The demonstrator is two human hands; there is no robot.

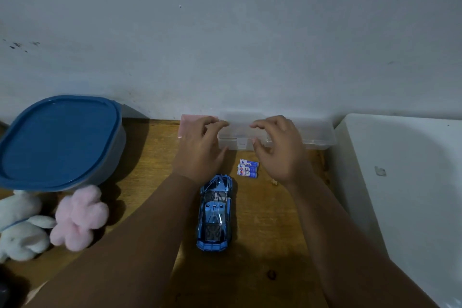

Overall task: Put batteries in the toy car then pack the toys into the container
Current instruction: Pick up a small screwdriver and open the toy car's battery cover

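Together, left hand (200,149) and right hand (280,151) grip clear box (313,132), fingers curled over lid, thumbs at front.

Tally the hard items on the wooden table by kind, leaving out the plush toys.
Blue toy car: 1
Blue-and-white batteries: 3
Round-cornered tub with blue lid: 1
Clear plastic latch box: 1
Pink flat piece by the wall: 1
Total: 7
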